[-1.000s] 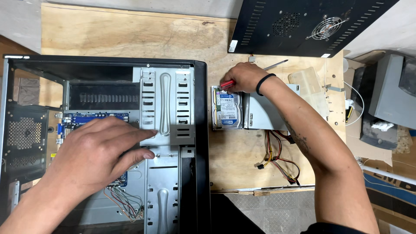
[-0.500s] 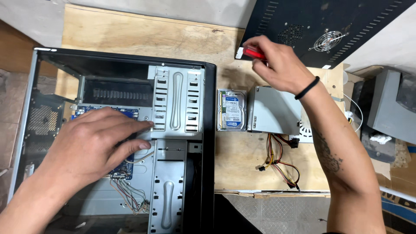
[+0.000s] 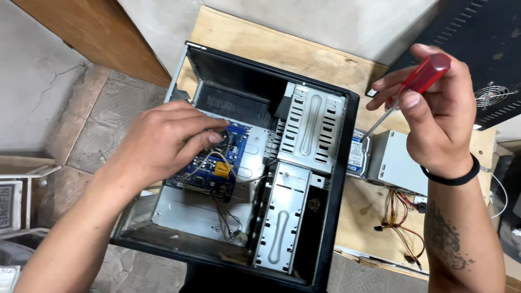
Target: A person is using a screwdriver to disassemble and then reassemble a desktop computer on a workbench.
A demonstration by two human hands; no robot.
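Lying open, the computer case (image 3: 336,179) holds a blue motherboard (image 3: 217,165) — left hand (image 3: 163,141) inside.

Under my left hand (image 3: 163,144): one open computer case (image 3: 331,217), one blue motherboard (image 3: 217,168). My right hand (image 3: 434,114) holds one red-handled screwdriver (image 3: 418,81); below it, one hard drive (image 3: 358,154) and one power supply (image 3: 399,165).

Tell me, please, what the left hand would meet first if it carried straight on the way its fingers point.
The left hand points rightward inside the open black computer case. Its fingertips already hover at the blue circuit board; going on, they would likely meet the perforated silver metal drive cage next, though depth is unclear.
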